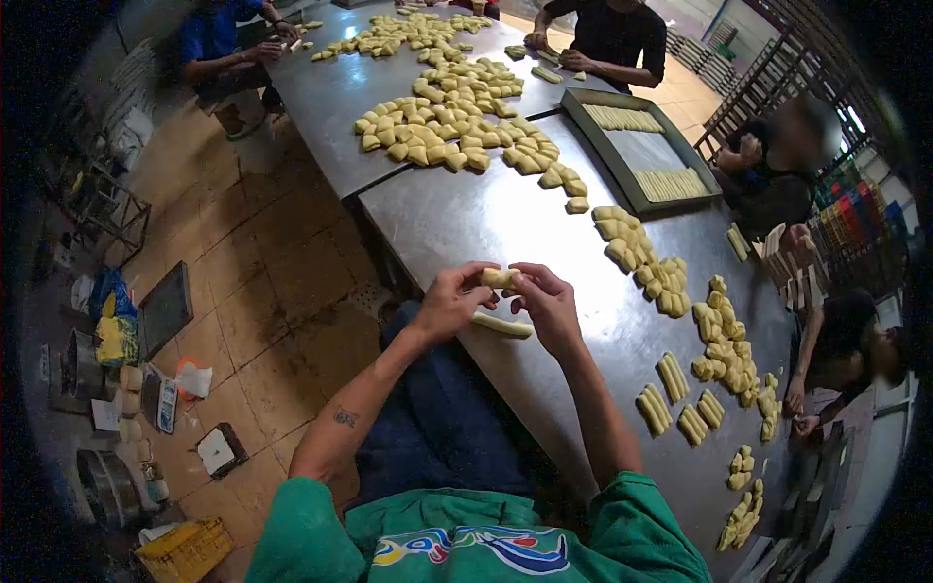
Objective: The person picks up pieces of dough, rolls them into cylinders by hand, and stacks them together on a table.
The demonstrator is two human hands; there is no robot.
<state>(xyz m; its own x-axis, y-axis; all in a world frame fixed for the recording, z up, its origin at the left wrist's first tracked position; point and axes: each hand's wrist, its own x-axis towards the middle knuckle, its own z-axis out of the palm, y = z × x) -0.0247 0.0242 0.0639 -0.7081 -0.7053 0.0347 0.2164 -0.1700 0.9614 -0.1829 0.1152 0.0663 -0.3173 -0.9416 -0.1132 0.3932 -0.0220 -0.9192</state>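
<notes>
Between the fingertips of my left hand and my right hand is a short piece of yellow dough, pinched at both ends just above the metal table. Under my hands, near the table's edge, lies a rolled dough strip. To the right of my right hand, several grouped dough strips rest side by side on the metal. Beyond them, small dough pieces sit in loose clusters.
A large pile of dough pieces covers the far middle of the metal table. A rimmed tray holds rows of thin strips. Co-workers handle dough around the table: a blue-sleeved person, a black-sleeved person, others at right.
</notes>
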